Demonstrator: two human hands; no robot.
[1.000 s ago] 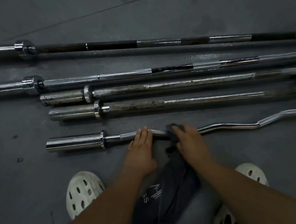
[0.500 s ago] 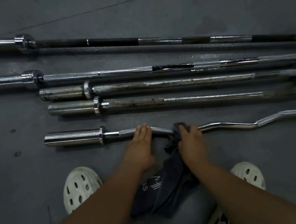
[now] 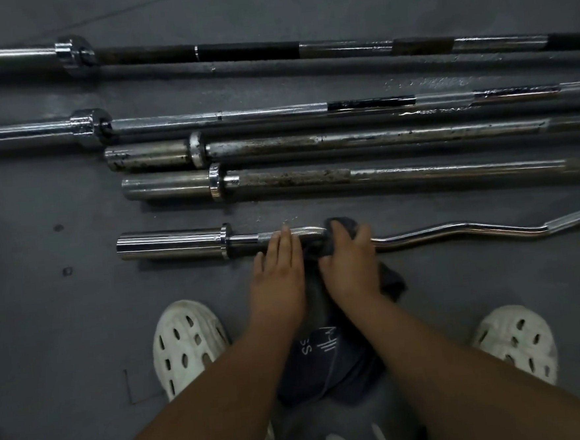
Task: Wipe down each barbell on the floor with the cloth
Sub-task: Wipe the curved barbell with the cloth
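Several barbells lie side by side on the grey floor. Nearest me is a shiny curl bar (image 3: 454, 232) with a wavy shaft and a chrome sleeve (image 3: 170, 245) at its left end. My right hand (image 3: 350, 267) presses a dark grey cloth (image 3: 340, 225) around the curl bar's shaft near the first bend. My left hand (image 3: 278, 275) rests flat on the knurled part just to the left, fingers together and extended. Beyond lie two rusty short bars (image 3: 396, 136) (image 3: 415, 173) and two long bars (image 3: 240, 115) (image 3: 246, 49).
My two white perforated clogs (image 3: 187, 343) (image 3: 516, 341) stand on the floor on either side of my arms. The dark cloth hangs down between my arms with white lettering (image 3: 321, 344) on it. A floor seam (image 3: 123, 11) runs across the top left.
My right hand with the cloth has slid a little along the curl bar's shaft and closed tighter over it. My left hand stays on the knurled part.
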